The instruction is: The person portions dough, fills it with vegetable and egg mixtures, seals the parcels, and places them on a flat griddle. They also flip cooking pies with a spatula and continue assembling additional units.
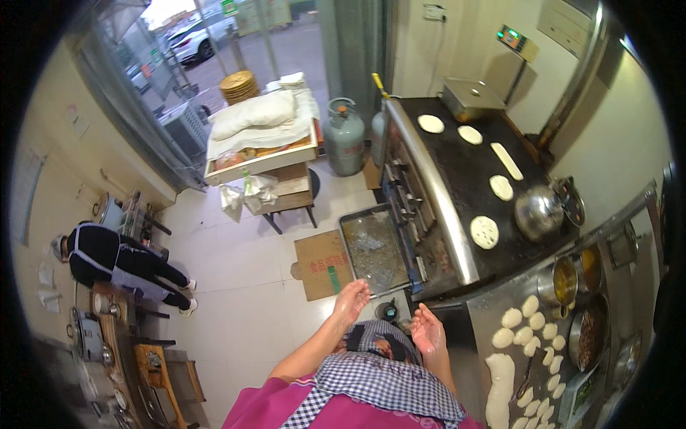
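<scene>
My left hand (352, 301) is raised in front of the checked apron (375, 370), its fingers loosely curled and nothing in it. Beside the metal work table, my right hand (427, 328) is held palm up, wet or oily, also holding nothing. To the right of it, several dough pieces (502, 338) and a long dough roll (499, 391) lie on the steel table. Further ahead, on the black griddle (445, 166), are flat dough rounds (484, 232) and one long dough strip (506, 161).
A kettle (538, 213) stands on the griddle's near right corner. A metal tray (343, 236) and cardboard (316, 263) lie on the floor ahead. Gas cylinder (344, 139) and cloth-covered cart (262, 161) stand beyond. A person (118, 257) stands at the left by tables with pots.
</scene>
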Action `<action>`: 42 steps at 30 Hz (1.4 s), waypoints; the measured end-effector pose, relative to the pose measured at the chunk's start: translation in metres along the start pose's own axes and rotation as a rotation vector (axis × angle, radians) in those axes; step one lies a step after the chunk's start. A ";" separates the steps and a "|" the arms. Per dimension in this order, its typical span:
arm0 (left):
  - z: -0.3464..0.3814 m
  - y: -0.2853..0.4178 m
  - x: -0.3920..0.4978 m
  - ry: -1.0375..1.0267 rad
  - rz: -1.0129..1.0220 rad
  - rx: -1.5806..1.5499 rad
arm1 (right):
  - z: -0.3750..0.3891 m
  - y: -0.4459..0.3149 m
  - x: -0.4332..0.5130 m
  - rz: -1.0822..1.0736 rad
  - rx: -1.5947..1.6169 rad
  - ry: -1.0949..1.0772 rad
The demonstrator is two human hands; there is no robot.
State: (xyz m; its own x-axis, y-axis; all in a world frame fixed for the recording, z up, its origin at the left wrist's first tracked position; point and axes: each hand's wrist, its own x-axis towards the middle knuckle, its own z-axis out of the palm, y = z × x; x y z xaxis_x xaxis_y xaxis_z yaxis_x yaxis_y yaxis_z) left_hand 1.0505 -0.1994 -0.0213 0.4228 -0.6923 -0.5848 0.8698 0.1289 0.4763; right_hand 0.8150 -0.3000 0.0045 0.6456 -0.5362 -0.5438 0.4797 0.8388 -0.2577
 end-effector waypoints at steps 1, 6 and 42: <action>-0.011 0.002 -0.001 0.010 -0.017 0.004 | 0.004 0.011 -0.001 -0.002 -0.008 0.044; -0.053 0.006 -0.002 0.094 -0.080 0.013 | -0.001 0.049 -0.022 0.001 0.038 0.119; -0.255 -0.162 -0.090 0.809 0.296 -0.162 | -0.154 -0.044 -0.153 0.017 0.037 0.071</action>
State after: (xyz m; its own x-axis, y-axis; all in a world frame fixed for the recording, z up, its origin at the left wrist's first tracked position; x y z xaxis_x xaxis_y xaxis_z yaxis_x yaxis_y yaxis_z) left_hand 0.9362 0.0235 -0.2131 0.6344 0.0942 -0.7672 0.6949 0.3652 0.6194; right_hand 0.6037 -0.2408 -0.0240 0.6108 -0.5130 -0.6031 0.4919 0.8428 -0.2187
